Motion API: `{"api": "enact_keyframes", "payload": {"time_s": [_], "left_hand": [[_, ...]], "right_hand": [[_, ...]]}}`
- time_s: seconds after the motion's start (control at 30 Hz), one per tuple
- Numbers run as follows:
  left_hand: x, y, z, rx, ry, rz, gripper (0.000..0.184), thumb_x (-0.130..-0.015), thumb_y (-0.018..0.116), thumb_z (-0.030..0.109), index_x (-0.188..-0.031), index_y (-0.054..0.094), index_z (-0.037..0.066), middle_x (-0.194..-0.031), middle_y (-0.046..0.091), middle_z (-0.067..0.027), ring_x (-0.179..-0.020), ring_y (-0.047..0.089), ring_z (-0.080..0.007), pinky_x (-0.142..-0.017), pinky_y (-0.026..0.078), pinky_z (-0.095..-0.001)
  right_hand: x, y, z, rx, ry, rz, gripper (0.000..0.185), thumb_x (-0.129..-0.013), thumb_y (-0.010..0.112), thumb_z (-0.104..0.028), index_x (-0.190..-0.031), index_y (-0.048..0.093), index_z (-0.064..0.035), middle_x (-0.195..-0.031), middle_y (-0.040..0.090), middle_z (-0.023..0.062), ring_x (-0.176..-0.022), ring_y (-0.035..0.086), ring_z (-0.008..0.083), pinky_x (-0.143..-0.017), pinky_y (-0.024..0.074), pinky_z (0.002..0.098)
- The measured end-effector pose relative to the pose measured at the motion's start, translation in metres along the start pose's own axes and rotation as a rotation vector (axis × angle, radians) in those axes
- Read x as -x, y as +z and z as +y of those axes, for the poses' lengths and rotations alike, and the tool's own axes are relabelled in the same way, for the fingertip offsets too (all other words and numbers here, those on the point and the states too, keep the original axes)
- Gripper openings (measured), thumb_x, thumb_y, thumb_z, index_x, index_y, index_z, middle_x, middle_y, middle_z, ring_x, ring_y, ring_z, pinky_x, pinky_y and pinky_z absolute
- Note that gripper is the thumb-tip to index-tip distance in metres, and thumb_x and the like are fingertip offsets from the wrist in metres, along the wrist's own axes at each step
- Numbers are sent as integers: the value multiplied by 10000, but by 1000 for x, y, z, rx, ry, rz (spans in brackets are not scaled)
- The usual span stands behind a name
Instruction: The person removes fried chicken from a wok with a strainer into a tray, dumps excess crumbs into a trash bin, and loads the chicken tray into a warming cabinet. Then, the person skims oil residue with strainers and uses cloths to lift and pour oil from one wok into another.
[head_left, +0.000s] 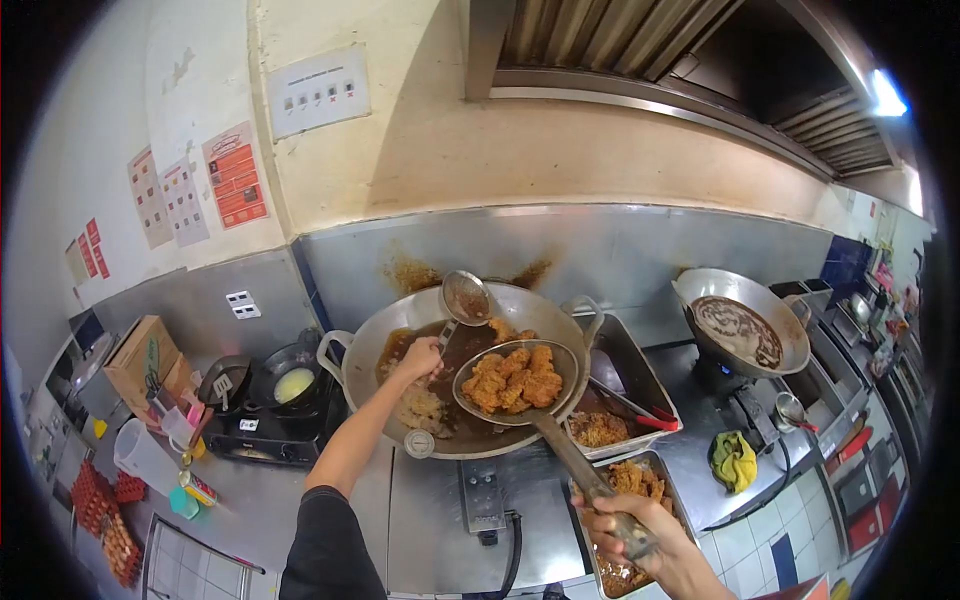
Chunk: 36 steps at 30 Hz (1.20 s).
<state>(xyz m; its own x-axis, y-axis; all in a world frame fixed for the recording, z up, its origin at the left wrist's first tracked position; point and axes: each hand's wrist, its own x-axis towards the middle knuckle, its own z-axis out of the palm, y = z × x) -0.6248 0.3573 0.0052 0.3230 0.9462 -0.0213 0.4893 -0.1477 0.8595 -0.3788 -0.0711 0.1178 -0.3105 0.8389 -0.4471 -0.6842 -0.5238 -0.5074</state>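
Strainer [568,368] is sitting over the big wok [365,345], carrying a heap of fried pieces [515,380]. Right hand [635,530] is gripping its long handle, fingers wrapped closed. Handle is crossing the near-right side of the wok — can't tell if it's touching the rim. Left hand [425,358] is closing around the handle of a small skimmer [466,298], whose bowl is pointing away, toward the far side of the wok. Dark oil is filling the wok; pale froth [420,410] is floating near the left and front, and another piece is showing just behind the strainer. Round dial [418,443] is sitting at the near-left rim.

Right of the wok, a deep tray [615,360] is holding more fried food, with red-handled tongs [655,418] lying across it. Closer in, a second tray [673,482] is holding more pieces — right hand is overlapping it in view. Second wok [790,325] is standing further right, a yellow cloth [735,462] lying on the desk [430,520] in front.
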Motion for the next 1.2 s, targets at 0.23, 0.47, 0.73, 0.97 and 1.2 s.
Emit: {"api": "enact_keyframes", "payload": {"time_s": [0.23,0.47,0.73,0.97,1.2], "left_hand": [[25,-19,46,-272,50,-120,572,-798,412,-52,-1367,385,-105,-685,630,-140,-481,565,-181,-412,446,-334],[49,-60,37,-649,108,-207,480,-750,475,-22,-1223,522,-93,-682,647,-228,-556,652,-278,-464,490,-391],[126,-82,25,-732,586,108,528,-765,399,-32,-1277,527,-29,-704,619,-232,-563,625,-281,-543,503,-394],[143,-119,6,-22,-55,16,541,-842,387,20,-1374,379,-78,-624,581,-93,-458,521,-117,-423,441,-297],[90,-120,-47,-572,88,186,375,-798,435,22,-1129,556,-104,-721,659,-218,-499,631,-290,-511,524,-384]], "right_hand": [[-24,3,18,-7,5,-51,314,-947,493,-148,-1192,420,34,-704,457,21,-538,487,134,-424,399,277],[-22,-5,20,-107,48,-156,304,-951,484,-139,-1190,431,41,-681,432,9,-521,479,129,-400,390,273],[-53,-18,41,-48,8,-90,312,-936,492,-102,-1208,430,39,-665,397,20,-455,428,129,-364,329,280],[-25,-44,94,1041,-653,189,80,-913,559,-161,-957,585,-99,-671,545,52,-551,500,214,-477,419,335],[-53,-77,86,98,-219,-61,331,-903,525,-69,-1212,428,1,-631,438,36,-415,492,174,-345,419,311]]}}
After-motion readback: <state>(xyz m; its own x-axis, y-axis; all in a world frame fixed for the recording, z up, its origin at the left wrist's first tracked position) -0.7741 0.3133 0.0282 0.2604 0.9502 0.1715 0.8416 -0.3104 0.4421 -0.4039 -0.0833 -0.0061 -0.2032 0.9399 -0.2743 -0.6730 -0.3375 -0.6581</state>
